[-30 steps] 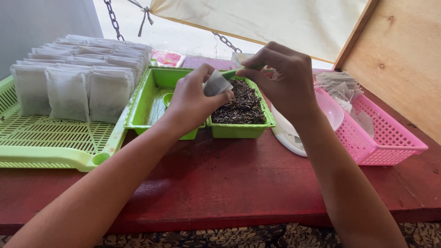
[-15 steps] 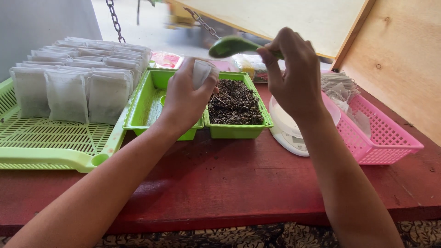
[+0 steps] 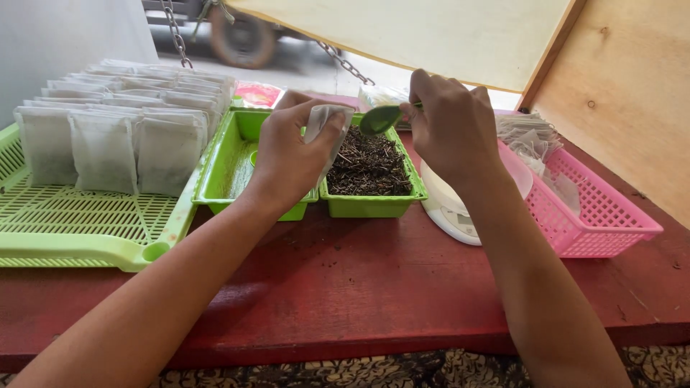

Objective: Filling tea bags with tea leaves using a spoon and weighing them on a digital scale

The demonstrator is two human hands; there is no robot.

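Note:
My left hand (image 3: 295,154) holds a small white filter bag (image 3: 325,136) upright over the two green tubs. My right hand (image 3: 449,126) grips a green spoon (image 3: 381,118), its bowl right at the bag's mouth. Below them the right green tub (image 3: 374,205) is full of dark loose tea leaves (image 3: 368,169). The left green tub (image 3: 226,169) looks nearly empty.
A large green slatted tray (image 3: 79,230) at left carries rows of filled white bags (image 3: 108,144). A white scale (image 3: 449,212) sits under my right wrist. A pink basket (image 3: 604,215) of empty bags stands right. Plywood wall at far right; chains hang behind.
The spoon has come down from above the tubs to the mouth of the bag. My left hand has stayed over the tubs with the bag.

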